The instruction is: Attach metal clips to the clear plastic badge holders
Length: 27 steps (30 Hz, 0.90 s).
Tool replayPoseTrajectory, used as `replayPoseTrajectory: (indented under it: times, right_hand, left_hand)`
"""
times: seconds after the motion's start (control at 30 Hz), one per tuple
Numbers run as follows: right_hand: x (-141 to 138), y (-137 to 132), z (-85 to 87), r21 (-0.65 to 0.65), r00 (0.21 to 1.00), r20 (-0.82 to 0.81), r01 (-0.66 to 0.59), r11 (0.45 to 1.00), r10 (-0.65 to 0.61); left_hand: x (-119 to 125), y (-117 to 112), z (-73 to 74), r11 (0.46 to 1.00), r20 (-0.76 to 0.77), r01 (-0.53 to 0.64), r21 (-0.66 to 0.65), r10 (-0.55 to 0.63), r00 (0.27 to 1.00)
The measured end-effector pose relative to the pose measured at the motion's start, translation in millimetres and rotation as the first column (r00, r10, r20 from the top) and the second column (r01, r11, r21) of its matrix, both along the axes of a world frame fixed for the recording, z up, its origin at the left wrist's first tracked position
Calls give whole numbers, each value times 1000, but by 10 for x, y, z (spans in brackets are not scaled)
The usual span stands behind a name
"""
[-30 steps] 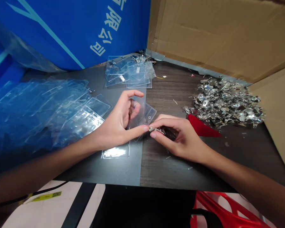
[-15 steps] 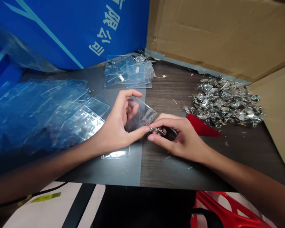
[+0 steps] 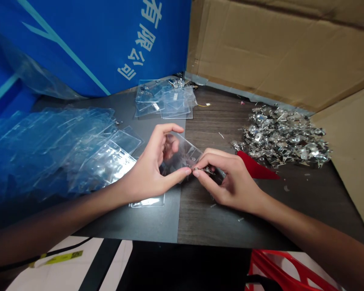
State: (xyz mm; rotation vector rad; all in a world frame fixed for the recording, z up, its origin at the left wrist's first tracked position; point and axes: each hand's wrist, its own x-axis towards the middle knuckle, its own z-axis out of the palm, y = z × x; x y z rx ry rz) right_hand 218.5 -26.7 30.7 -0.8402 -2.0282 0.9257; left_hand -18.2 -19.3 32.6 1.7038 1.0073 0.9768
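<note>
A clear plastic badge holder (image 3: 185,151) is tilted between my hands above the middle of the table. My left hand (image 3: 157,167) grips it, thumb at its near edge and the other fingers curled behind. My right hand (image 3: 230,176) pinches a small metal badge clip (image 3: 208,171) between thumb and forefinger, right at the holder's slotted end. The two thumbs almost meet there. Fingers cover part of the clip, so whether it is fastened to the holder I cannot tell. Beneath my left wrist another clear holder (image 3: 148,201) lies flat.
Overlapping clear holders (image 3: 63,141) spread across the left of the table (image 3: 224,226). A smaller stack of holders with clips (image 3: 165,99) lies at the back. Right of my hands are a heap of metal clips (image 3: 286,135) and a red piece (image 3: 257,166). Cardboard (image 3: 255,48) and a blue panel (image 3: 87,40) stand behind.
The right thumb and forefinger have closed in over the clip, which is now more covered and nearer the left thumb. The whole view has shifted slightly.
</note>
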Motion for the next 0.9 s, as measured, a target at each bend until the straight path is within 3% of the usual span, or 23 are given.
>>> replayPoseTrajectory:
  times: [0.23,0.37,0.47,0.57,0.7,0.8,0.9]
  right_hand:
    - [18,40,-2,-43,996,81,34,999,-31]
    - [5,105,-80,-156,983,123,158,975,-139]
    - [-4,136,-130,-250,963,117,265,931,-242]
    - [17,155,-168,-244,945,122,326,914,-304]
    - [70,194,-194,-211,940,134,337,918,-315]
    - [93,228,-184,-189,937,134,344,920,-323]
    - [101,252,-159,-161,926,147,369,915,-348]
  left_hand:
    - [-113,181,132,993,9,39,-110,-38,999]
    - [-271,326,257,997,-126,45,-63,-53,991]
    - [-383,463,329,996,-133,23,-91,-35,990]
    - [-444,715,373,991,-98,-63,-120,51,994]
    - [-433,1217,457,954,-62,-263,-143,257,964]
    - [-417,1554,489,921,-47,-386,-49,384,922]
    - [-458,1717,423,906,-184,-423,24,419,889]
